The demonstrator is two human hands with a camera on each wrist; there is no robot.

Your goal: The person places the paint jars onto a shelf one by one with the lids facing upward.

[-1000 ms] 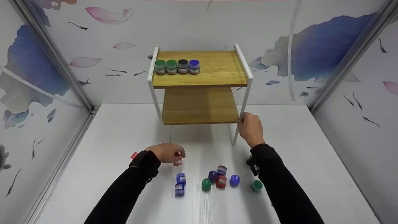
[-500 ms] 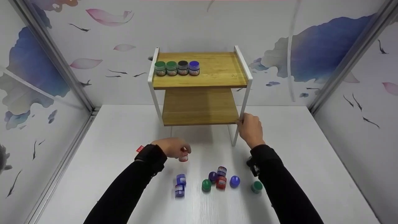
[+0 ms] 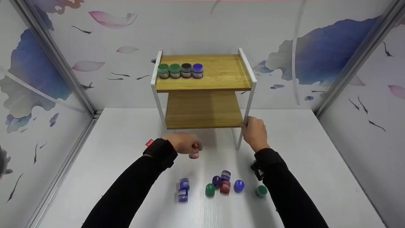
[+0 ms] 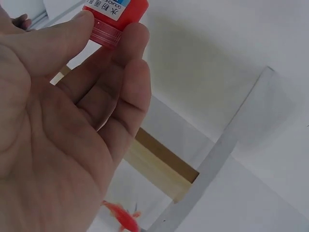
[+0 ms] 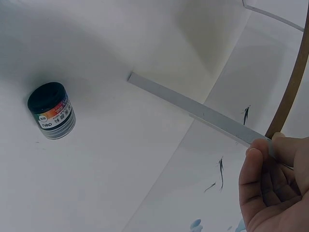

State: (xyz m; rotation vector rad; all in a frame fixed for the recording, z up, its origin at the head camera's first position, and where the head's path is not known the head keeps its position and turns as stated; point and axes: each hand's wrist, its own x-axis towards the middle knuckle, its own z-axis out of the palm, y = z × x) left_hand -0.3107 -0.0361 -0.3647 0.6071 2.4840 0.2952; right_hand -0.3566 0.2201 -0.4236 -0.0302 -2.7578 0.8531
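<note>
My left hand pinches a red paint jar by its lid, in front of the two-tier shelf; the left wrist view shows the red jar between thumb and fingertips. My right hand grips the white front right leg of the shelf at the lower board's corner. On the upper wooden board a row stands at the left: two green jars, a black-lidded jar and a blue-lidded jar. The lower board bears nothing.
Two blue jars lie at front left. A cluster in the middle holds a red jar, a green jar and purple ones. A blue jar and a green-lidded jar sit further right. A dark-lidded jar stands near my right wrist.
My left hand has moved right and toward the shelf, carrying the red paint jar. The right hand keeps its grip on the shelf leg.
</note>
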